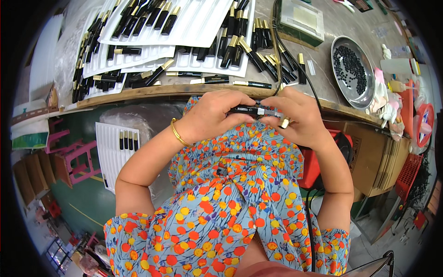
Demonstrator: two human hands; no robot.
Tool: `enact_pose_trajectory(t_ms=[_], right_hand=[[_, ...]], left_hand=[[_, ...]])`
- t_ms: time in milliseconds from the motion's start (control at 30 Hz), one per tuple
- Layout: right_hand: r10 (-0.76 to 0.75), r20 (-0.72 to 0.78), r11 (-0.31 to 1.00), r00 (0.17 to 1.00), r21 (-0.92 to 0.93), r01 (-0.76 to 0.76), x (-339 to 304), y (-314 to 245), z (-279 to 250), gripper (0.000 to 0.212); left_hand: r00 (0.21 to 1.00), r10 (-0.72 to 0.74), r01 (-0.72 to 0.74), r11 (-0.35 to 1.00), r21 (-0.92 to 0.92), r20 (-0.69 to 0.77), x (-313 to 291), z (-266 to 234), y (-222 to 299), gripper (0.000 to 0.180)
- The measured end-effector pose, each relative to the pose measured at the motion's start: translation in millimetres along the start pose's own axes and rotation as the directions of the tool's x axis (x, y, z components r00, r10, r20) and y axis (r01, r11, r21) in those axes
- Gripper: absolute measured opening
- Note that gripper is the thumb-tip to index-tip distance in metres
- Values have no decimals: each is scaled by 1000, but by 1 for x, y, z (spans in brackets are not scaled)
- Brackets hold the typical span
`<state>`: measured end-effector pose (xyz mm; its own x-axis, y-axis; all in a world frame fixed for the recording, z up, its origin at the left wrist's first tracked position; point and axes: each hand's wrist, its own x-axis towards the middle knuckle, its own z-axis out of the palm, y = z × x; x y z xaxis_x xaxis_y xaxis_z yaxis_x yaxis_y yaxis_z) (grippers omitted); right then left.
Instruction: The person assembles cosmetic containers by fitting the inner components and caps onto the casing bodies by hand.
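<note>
Just in front of the table edge, my two hands meet over a small black cosmetic tube (245, 110) lying sideways. My left hand (210, 113) is closed round its black end, thumb below and fingers above. The fingers of my right hand (300, 115) pinch around the other end, where a clear and silver section (270, 112) shows. A gold-coloured piece (284, 123) sits at my right fingers; whether it is a ring or a cap I cannot tell. Straight ahead, several black tubes with gold caps (253, 84) lie along the table's wooden edge.
White moulded trays (194, 32) with more tubes overlap at the back left. A round metal dish (338, 88) of small black pieces stands right, near a green and white box (301, 21). Black cables cross the table. Another tray (110, 154) lies low at left; cardboard (380, 161) stands at right.
</note>
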<state>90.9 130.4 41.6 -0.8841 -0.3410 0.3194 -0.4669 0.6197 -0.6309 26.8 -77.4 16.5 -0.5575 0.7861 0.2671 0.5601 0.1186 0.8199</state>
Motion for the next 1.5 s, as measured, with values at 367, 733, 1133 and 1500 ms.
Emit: enact_pose_trajectory(t_ms=[367, 733, 1133, 1500], right_hand=[[-19, -17, 996, 1000, -84, 18, -12, -2, 7, 17], [0, -46, 999, 999, -43, -2, -18, 2, -2, 16], [-14, 0, 998, 1000, -61, 13, -8, 2, 7, 24], [411, -250, 899, 877, 268, -345, -16, 7, 4, 17]], left_hand=[[1000, 17, -17, 1000, 17, -15, -4, 3, -1, 25], [1000, -27, 27, 999, -18, 11, 4, 3, 1, 26], [998, -42, 42, 999, -1, 48, 7, 3, 4, 27], [955, -239, 205, 960, -189, -175, 6, 15, -10, 23]])
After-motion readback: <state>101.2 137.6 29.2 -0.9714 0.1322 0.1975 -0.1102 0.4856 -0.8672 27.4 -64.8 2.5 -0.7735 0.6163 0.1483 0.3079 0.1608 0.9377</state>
